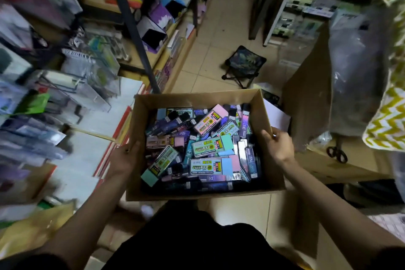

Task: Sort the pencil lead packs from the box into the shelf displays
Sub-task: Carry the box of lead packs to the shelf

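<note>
Sorting looks barely begun: box point(197, 99), gripped at both sides in the aisle, is heaped with packs point(203, 147), none taken out; left hand point(125, 156) curls round its left wall, right hand point(279, 146) fingers pinch the right rim; shelves point(83, 85) stand left

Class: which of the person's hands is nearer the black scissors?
Right. The right hand grips the right wall of the cardboard box, just left of the black scissors; the left hand holds the opposite wall, a whole box farther away.
</note>
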`<state>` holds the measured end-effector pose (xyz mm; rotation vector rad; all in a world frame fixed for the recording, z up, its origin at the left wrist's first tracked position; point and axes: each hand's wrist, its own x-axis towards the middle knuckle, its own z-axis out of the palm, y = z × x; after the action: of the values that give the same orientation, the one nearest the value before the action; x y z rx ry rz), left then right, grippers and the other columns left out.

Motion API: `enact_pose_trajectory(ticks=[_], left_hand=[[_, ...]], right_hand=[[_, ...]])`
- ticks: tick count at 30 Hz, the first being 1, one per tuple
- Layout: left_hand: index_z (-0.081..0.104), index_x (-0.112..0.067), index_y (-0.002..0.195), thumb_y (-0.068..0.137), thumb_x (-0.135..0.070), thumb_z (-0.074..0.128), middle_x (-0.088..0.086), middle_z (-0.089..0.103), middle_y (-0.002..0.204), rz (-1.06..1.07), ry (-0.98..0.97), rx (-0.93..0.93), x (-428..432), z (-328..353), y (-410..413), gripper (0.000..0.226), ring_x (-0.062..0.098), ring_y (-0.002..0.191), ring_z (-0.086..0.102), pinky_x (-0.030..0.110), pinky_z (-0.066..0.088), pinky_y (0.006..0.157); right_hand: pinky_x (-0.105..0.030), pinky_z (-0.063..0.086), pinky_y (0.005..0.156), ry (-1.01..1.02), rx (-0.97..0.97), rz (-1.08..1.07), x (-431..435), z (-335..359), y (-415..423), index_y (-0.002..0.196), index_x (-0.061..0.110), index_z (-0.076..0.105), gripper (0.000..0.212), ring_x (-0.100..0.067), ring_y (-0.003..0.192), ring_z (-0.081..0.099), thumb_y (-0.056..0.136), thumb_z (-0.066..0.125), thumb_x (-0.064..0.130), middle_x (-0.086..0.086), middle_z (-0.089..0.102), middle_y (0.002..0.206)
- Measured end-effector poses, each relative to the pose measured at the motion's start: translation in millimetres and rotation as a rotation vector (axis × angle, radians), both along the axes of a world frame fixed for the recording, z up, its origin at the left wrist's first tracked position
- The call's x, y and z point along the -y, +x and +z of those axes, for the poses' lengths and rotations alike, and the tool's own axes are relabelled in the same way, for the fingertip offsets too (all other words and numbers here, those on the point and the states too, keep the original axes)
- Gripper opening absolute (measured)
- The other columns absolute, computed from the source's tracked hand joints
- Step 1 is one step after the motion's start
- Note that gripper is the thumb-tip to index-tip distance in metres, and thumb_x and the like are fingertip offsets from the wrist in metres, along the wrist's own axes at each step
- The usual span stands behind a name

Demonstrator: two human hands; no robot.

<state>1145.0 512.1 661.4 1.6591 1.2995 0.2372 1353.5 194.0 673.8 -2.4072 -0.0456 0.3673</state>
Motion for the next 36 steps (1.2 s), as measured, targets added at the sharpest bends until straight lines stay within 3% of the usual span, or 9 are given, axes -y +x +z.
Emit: enact_pose_trajectory(ticks=[4, 10, 14, 19, 21, 26, 29, 33, 36], left_hand=[[0.062, -0.013, 0.066, 0.091, -0.031, 0.06, 0.003, 0.057, 0.054, -0.006, 0.049, -0.049, -51.3, 3.5, 69.5, 0.03, 0.017, 0.049, 0.051, 0.023, 0.039, 0.052], [0.065, -0.012, 0.072, 0.082, -0.045, 0.062, 0.015, 0.065, 0.07, -0.057, 0.01, -0.052, -112.7, 14.5, 167.0, 0.035, 0.029, 0.066, 0.062, 0.04, 0.051, 0.067], [0.065, -0.013, 0.066, 0.081, -0.044, 0.063, 0.007, 0.063, 0.06, -0.091, 0.001, -0.046, -139.9, 12.3, 235.4, 0.035, 0.023, 0.059, 0.058, 0.036, 0.048, 0.061], [0.07, -0.007, 0.089, 0.089, -0.036, 0.06, 0.014, 0.066, 0.075, -0.12, -0.015, -0.057, -159.8, 7.9, 334.2, 0.031, 0.03, 0.071, 0.061, 0.037, 0.05, 0.067], [0.069, -0.007, 0.093, 0.089, -0.037, 0.059, 0.014, 0.065, 0.08, -0.126, -0.004, -0.082, -165.2, 8.3, 375.8, 0.032, 0.029, 0.07, 0.06, 0.033, 0.046, 0.061], [0.066, -0.006, 0.081, 0.091, -0.034, 0.057, 0.018, 0.064, 0.075, -0.178, 0.022, -0.102, -176.1, 14.4, 466.6, 0.031, 0.029, 0.068, 0.059, 0.034, 0.044, 0.062], [0.064, -0.008, 0.073, 0.092, -0.035, 0.055, 0.01, 0.061, 0.066, -0.207, 0.041, -0.124, -183.2, 17.0, 516.8, 0.034, 0.025, 0.063, 0.057, 0.029, 0.041, 0.054], [0.068, -0.003, 0.097, 0.093, -0.033, 0.055, 0.022, 0.066, 0.091, -0.241, 0.057, -0.116, -195.0, 10.1, 578.4, 0.033, 0.037, 0.087, 0.063, 0.039, 0.047, 0.073], [0.065, -0.003, 0.111, 0.093, -0.027, 0.057, 0.022, 0.066, 0.106, -0.245, 0.045, -0.063, -202.5, 7.7, 620.7, 0.031, 0.037, 0.101, 0.061, 0.041, 0.047, 0.083]], right_hand=[[-0.035, 0.041, 0.065, -0.014, -0.014, 0.006, -48.6, -5.1, 60.3, 0.103, 0.006, 0.067, 0.027, -0.034, 0.085, 0.063, 0.094, 0.054, 0.028, -0.018, 0.068, 0.083], [-0.037, 0.042, 0.064, -0.02, -0.012, -0.044, -101.4, -0.7, 143.0, 0.102, 0.003, 0.067, 0.028, -0.04, 0.085, 0.063, 0.094, 0.054, 0.027, -0.025, 0.068, 0.087], [-0.043, 0.049, 0.069, -0.006, -0.029, -0.079, -125.2, 0.7, 205.1, 0.106, 0.006, 0.067, 0.027, -0.042, 0.087, 0.063, 0.094, 0.054, 0.026, -0.024, 0.069, 0.09], [-0.041, 0.05, 0.07, -0.008, -0.049, -0.125, -140.7, -6.2, 296.1, 0.108, 0.008, 0.067, 0.029, -0.039, 0.084, 0.064, 0.094, 0.054, 0.03, -0.022, 0.07, 0.089], [-0.043, 0.052, 0.07, -0.009, -0.064, -0.136, -145.0, -6.4, 334.7, 0.107, 0.01, 0.066, 0.029, -0.038, 0.082, 0.064, 0.094, 0.053, 0.032, -0.021, 0.07, 0.088], [-0.04, 0.049, 0.072, -0.036, -0.045, -0.154, -151.9, 0.7, 421.1, 0.097, 0.005, 0.065, 0.029, -0.039, 0.086, 0.063, 0.094, 0.054, 0.032, -0.022, 0.068, 0.088], [-0.04, 0.047, 0.072, -0.057, -0.032, -0.17, -158.2, 2.4, 468.3, 0.097, 0.004, 0.065, 0.028, -0.04, 0.089, 0.063, 0.094, 0.055, 0.031, -0.024, 0.068, 0.09], [-0.042, 0.051, 0.073, -0.073, -0.065, -0.173, -169.2, -1.6, 526.5, 0.102, 0.005, 0.065, 0.03, -0.037, 0.085, 0.064, 0.095, 0.053, 0.031, -0.022, 0.068, 0.091], [-0.041, 0.05, 0.072, -0.094, -0.074, -0.159, -180.2, -3.6, 568.5, 0.102, 0.004, 0.066, 0.032, -0.037, 0.084, 0.064, 0.095, 0.052, 0.031, -0.022, 0.068, 0.089]])
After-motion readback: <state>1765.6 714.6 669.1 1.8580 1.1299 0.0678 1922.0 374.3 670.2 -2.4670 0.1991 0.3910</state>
